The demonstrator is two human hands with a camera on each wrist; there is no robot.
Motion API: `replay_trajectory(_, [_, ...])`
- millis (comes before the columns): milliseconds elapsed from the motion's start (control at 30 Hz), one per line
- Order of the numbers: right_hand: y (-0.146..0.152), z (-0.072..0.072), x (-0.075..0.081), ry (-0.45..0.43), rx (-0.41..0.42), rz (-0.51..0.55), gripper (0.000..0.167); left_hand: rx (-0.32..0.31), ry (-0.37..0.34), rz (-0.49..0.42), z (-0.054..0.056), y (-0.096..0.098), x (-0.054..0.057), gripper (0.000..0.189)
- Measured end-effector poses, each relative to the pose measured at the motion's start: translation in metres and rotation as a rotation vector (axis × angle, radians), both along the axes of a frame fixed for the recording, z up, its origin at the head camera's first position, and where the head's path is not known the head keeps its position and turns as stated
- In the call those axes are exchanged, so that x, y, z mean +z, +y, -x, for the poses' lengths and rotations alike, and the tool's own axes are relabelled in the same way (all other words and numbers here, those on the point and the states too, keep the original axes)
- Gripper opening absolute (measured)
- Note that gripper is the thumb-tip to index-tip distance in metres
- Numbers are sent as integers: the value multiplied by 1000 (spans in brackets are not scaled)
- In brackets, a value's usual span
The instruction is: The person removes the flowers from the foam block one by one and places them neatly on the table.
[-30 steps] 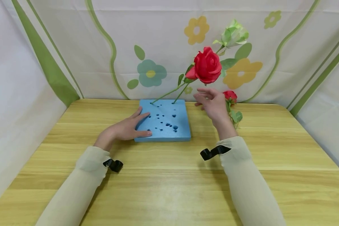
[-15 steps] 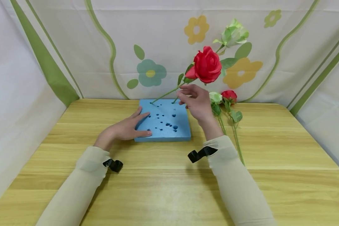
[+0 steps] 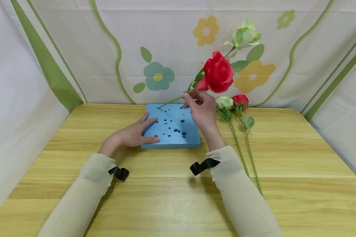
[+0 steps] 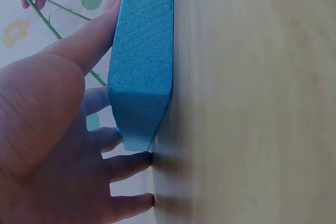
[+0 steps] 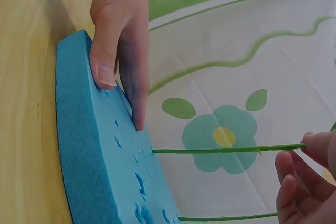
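A blue foam block with several holes in its top lies on the table. My left hand rests on its left side, fingers spread, thumb and index on the top face. Two thin green stems stick out of the far edge of the block, leaning right. Between thumb and fingertips, my right hand pinches the left one, the stem of a red rose, some way above the foam. Behind that bloom rises a pale green rose; the right hand partly covers the second stem.
To the right of the block, another pale green rose and another red rose lie on the wooden table, stems pointing toward the person. A white curtain with printed flowers hangs behind the table.
My right hand has moved left from beside the lying roses to the standing stem and now pinches it. The upright red rose has tipped slightly. The left hand stays put.
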State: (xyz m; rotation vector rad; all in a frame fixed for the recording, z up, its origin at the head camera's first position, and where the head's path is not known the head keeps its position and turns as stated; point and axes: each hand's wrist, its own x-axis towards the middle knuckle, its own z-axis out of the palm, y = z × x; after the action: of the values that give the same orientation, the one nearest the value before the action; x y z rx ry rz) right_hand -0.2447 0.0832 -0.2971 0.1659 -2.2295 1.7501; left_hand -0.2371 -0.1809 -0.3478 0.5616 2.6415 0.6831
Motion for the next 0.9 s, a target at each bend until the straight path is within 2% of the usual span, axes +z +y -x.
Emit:
replay_trajectory(133, [2,0,1,34,-32,9,26,-1,5,12,0,0,0,96])
replay_trajectory(267, [10,-1,5,62,-34,63,23,-3,8,11,0,-2,0,96])
replay_trajectory(367, [16,-2,8,58,-14,105,25,-4,10,9,0,-3,0,96])
replay_trajectory(667, [28,-7,12,36,5,142,29,-8,8,4,0,-4,0,95])
replay_trajectory(900, [36,-9,20,39,-18,187,25,-11,9,0,0,-5,-1,95])
